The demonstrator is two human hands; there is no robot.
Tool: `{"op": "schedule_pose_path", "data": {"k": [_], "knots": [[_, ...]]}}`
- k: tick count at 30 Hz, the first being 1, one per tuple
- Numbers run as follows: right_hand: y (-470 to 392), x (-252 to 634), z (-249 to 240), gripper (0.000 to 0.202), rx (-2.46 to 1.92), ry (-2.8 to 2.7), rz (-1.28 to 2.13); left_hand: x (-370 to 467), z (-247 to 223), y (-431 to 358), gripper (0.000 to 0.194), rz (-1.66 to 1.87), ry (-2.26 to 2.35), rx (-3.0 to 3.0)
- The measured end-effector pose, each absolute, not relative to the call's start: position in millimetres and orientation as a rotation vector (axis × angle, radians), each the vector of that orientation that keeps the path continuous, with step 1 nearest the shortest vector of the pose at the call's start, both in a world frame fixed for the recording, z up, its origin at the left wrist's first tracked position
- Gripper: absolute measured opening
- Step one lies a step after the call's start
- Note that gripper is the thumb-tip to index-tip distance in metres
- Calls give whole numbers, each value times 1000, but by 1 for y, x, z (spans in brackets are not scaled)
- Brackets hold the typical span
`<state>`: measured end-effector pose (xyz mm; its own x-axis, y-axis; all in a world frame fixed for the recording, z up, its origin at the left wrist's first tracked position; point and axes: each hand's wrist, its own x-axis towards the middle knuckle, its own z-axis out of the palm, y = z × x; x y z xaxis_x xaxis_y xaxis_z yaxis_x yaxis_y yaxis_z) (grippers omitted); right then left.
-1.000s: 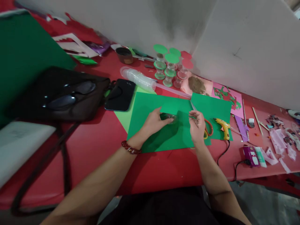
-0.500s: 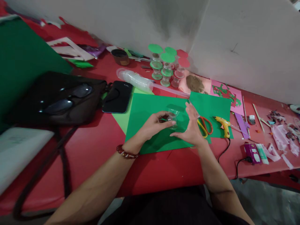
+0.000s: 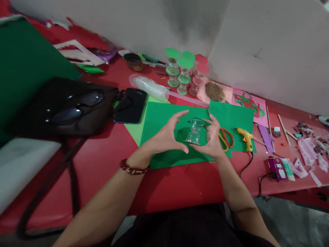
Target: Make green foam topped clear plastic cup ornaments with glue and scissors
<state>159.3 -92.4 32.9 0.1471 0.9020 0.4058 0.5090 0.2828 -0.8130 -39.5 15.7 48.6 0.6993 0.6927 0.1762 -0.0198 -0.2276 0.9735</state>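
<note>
The clear waisted piece (image 3: 194, 137), tilted over the green sheet (image 3: 159, 115), is best steadied by light, even pressure at its ends, as it is gripped between thumb and fingers of the right hand (image 3: 214, 145), while the left hand (image 3: 164, 140) is held open beside it.

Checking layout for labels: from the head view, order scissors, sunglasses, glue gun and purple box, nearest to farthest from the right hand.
From the right hand:
1. Scissors, just to its right.
2. Glue gun, further right.
3. Purple box, right, near the table's front edge.
4. Sunglasses, far left on the black bag.
</note>
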Motion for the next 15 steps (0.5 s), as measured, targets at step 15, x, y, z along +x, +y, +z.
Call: {"op": "schedule_pose_path", "data": {"k": [15], "knots": [[-89, 152, 36, 122, -1279, -1369, 747, -37, 39, 15, 98, 651, 429, 1659]]}}
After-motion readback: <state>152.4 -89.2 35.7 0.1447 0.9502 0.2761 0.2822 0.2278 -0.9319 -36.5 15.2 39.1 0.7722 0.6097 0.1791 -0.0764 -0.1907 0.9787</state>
